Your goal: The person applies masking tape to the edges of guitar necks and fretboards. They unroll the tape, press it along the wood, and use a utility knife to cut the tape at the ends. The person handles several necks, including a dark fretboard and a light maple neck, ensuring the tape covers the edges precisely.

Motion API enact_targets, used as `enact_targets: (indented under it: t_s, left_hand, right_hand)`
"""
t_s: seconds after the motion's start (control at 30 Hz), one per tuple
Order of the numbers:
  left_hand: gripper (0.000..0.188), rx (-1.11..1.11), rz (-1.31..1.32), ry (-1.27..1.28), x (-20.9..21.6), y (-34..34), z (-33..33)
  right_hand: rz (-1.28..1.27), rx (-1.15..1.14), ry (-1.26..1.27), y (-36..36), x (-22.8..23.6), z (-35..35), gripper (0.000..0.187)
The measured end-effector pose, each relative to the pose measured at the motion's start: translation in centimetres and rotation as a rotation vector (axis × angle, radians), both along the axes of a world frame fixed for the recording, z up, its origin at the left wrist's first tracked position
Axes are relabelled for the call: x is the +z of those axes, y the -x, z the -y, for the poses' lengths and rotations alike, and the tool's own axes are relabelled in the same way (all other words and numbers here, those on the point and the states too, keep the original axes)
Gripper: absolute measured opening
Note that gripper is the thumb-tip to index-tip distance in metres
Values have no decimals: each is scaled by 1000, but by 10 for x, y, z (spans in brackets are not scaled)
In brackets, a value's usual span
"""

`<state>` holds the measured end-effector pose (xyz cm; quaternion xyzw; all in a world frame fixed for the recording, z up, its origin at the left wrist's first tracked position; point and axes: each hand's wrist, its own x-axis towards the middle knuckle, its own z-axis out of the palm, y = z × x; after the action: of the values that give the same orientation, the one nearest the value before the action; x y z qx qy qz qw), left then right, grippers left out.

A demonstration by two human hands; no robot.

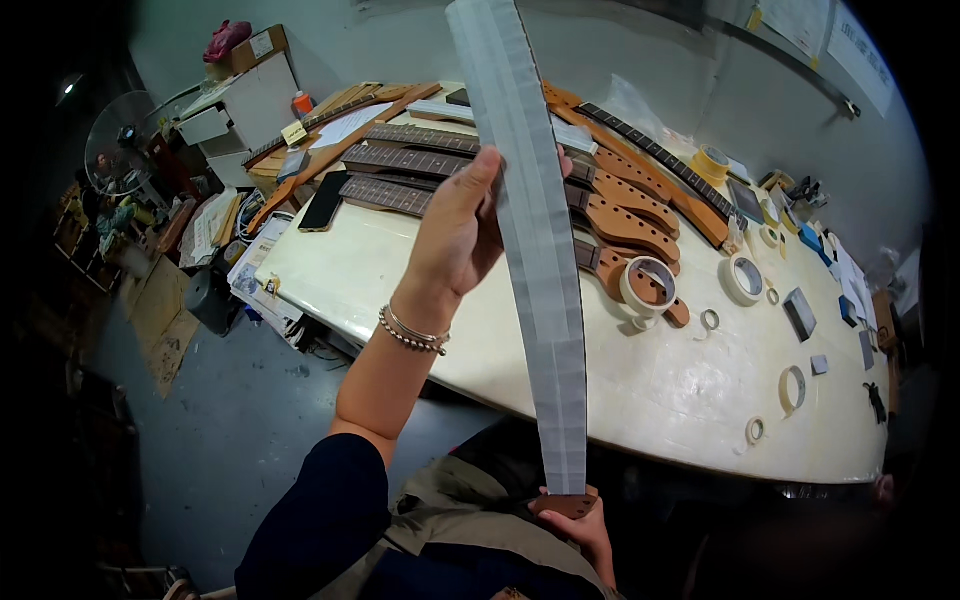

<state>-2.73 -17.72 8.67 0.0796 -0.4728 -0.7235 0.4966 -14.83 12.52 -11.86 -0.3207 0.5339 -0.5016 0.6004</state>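
A guitar neck (540, 260), its face covered in strips of pale grey tape, stands upright and slightly tilted before me. My left hand (462, 215) is closed round its upper part, thumb on the near edge and fingertips showing past the far edge. Down by my lap, my right hand (585, 535) grips the bare brown headstock (565, 504); part of that hand is hidden. Behind the neck, several other guitar necks with dark fretboards (410, 160) and brown headstocks (622, 222) lie side by side on the white table (470, 345).
A tape roll (648, 286) leans on the nearest headstock; another roll (742, 279) lies farther right. Grey blocks (799, 314) and small tape rings (792, 390) are scattered right. A black phone (323, 202) rests near the left table edge. A fan (120, 140) stands far left.
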Motion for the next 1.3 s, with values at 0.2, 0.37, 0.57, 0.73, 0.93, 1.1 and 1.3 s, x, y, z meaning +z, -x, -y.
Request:
enact_targets:
  t_s: [0.2, 0.37, 0.57, 0.73, 0.93, 1.1, 1.3]
  left_hand:
    - [59, -243, 72, -95, -71, 22, -54]
    - [58, -392, 173, -336, -147, 16, -120]
    - [85, 18, 404, 318, -142, -7, -137]
    - [54, 842, 867, 1947, -27, -59, -83]
    - [31, 564, 1555, 2018, 28, -82, -106]
    - [23, -226, 1723, 1427, 10, -136, -114]
    - [20, 179, 1298, 804, -6, -159, -104]
  right_hand:
    - [94, -93, 154, -6, 11, 27, 40]
    - [110, -178, 174, -4, 30, 48, 40]
    - [-2, -232, 248, 3, 33, 44, 38]
    - [-248, -221, 252, -3, 24, 36, 25]
    - [-956, 15, 612, 9, 40, 27, 25]
    - [-1361, 50, 743, 41, 104, 24, 34]
    - [-1435, -1038, 1035, 45, 150, 16, 26]
